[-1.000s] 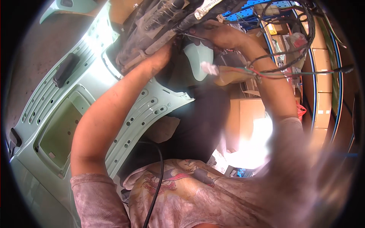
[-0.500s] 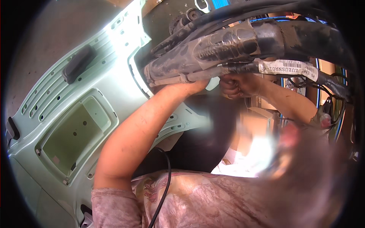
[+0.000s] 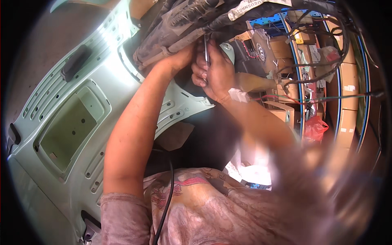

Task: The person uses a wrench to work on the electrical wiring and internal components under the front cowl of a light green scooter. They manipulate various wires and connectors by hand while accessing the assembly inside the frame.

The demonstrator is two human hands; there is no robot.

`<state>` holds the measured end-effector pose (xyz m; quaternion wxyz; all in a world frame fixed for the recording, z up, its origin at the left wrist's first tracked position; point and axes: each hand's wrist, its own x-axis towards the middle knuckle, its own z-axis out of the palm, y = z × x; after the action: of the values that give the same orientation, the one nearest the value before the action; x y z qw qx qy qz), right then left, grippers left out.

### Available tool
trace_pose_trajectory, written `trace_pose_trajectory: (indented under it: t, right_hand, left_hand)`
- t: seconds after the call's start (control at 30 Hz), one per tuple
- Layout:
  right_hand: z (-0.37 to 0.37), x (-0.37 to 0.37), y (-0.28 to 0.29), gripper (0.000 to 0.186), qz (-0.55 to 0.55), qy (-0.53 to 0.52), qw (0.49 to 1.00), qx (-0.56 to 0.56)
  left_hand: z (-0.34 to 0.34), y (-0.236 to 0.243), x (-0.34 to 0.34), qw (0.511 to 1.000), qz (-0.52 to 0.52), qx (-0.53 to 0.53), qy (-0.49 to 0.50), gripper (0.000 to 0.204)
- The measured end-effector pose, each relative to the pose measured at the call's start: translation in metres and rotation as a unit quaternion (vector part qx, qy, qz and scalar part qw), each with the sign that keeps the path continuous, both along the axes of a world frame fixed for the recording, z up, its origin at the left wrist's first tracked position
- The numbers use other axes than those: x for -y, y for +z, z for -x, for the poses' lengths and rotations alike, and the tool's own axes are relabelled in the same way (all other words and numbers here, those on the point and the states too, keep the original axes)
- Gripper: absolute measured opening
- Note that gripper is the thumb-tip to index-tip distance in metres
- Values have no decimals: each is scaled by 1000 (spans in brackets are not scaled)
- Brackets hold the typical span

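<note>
A thick, dusty black wire harness [image 3: 173,30] wrapped in tape runs across the top, with a white label [image 3: 247,9] on one branch. My left hand [image 3: 182,59] reaches up against its underside; its fingers are hidden behind the harness and my other hand. My right hand [image 3: 216,73] is closed, fingers curled, around a slim silvery metal tool [image 3: 207,52] pointing up at the harness; its exact kind I cannot make out. A white connector [image 3: 239,95] with thin coloured wires lies against my right wrist.
A pale green vehicle body panel [image 3: 96,126] with holes and a recessed opening fills the left. Loose black cables [image 3: 304,75] hang at the right before blue-edged shelves with cardboard boxes [image 3: 349,87]. A red plastic bag [image 3: 315,128] hangs there; a black cord [image 3: 170,192] crosses my shirt.
The harness has shifted up and left in view, and both hands have gone with it. My right hand has turned, so the metal tool shows. The white connector has come into view by my wrist.
</note>
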<state>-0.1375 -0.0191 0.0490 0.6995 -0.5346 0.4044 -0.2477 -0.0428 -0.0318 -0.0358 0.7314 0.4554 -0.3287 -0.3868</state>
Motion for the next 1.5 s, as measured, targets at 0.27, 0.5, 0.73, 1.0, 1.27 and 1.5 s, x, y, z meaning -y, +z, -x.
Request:
trace_pose_trajectory:
  t: [0.27,0.5,0.73,1.0,1.27,1.5]
  right_hand:
    - [22,56,44,27,189,167,934,-253]
    - [6,97,71,36,253,336,816,-396]
    - [-5,95,60,38,29,384,833,-397]
    - [5,104,51,38,-225,355,840,-344]
    - [15,38,0,32,-289,113,943,-120]
    - [-11,1,-14,29,-86,-6,996,-20]
  left_hand:
    - [3,23,-12,992,39,-103,-55,32]
    - [3,33,-14,996,55,-63,-12,35]
    - [-4,27,-15,992,71,83,68,30]
    - [2,9,-6,980,-49,195,3,36]
    - [4,12,-22,987,-95,131,-21,39]
    - [-7,22,-27,965,-159,-119,-173,48]
